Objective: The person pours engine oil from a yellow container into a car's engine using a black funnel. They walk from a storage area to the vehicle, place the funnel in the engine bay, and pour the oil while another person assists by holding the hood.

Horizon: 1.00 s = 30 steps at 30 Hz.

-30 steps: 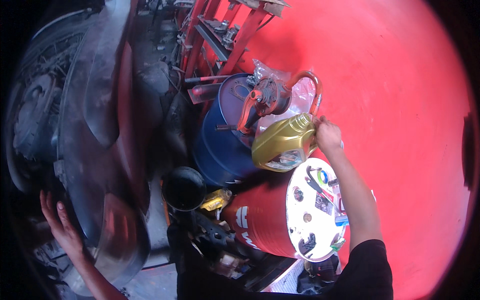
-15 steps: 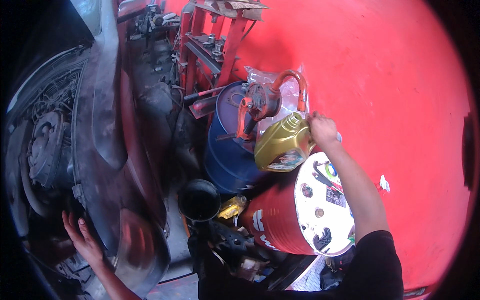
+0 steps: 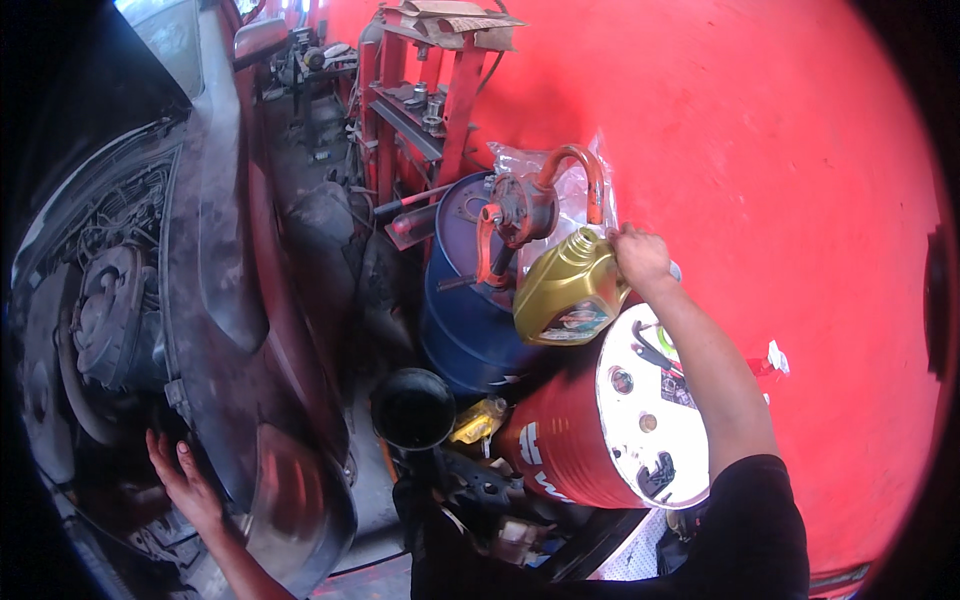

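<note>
View swung left | right fingers [image 3: 622, 240] hold gold jug [image 3: 562, 290] | left fingers [image 3: 157, 450] spread

This was a car repair workshop: an exposed engine [image 3: 110, 310] showed at left, a crank pump [image 3: 525, 210] topped a blue drum [image 3: 470, 345] at centre.
</note>
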Each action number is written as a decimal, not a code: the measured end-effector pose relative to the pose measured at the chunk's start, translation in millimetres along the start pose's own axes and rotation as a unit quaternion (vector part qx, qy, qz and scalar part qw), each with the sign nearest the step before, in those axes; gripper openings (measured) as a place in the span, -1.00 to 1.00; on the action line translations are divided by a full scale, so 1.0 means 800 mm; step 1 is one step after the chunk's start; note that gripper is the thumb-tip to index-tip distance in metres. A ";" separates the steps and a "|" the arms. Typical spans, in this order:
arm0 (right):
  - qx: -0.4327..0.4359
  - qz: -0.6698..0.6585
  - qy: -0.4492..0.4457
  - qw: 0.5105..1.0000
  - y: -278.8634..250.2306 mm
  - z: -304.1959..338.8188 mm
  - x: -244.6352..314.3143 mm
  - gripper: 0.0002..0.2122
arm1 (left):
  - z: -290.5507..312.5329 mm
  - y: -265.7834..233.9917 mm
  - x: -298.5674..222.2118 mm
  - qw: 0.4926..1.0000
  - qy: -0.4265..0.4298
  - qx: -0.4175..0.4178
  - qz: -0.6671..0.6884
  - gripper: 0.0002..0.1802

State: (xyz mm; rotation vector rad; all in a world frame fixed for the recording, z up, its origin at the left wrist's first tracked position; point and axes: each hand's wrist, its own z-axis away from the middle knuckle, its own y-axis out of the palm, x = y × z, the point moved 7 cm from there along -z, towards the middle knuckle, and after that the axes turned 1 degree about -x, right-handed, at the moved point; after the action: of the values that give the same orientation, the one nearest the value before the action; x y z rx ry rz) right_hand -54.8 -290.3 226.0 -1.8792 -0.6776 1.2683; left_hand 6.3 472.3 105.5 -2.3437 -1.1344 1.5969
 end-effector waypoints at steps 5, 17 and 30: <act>-0.008 0.004 -0.006 1.000 -0.001 -0.001 0.002 -0.78 | 0.000 -0.002 0.002 1.000 -0.007 -0.002 0.002 -0.30; -0.011 0.016 -0.012 1.000 -0.004 0.000 0.002 -0.78 | 0.001 -0.001 0.004 1.000 -0.009 -0.003 0.008 -0.29; -0.020 0.006 -0.006 1.000 0.000 -0.002 0.000 -0.72 | 0.000 0.000 0.002 1.000 -0.005 -0.004 0.005 -0.30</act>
State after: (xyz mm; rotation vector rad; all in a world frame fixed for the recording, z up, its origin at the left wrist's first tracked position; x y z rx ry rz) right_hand -53.4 -290.5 225.9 -1.9124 -0.7041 1.2844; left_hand 6.5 473.4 104.0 -2.3525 -1.1362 1.6115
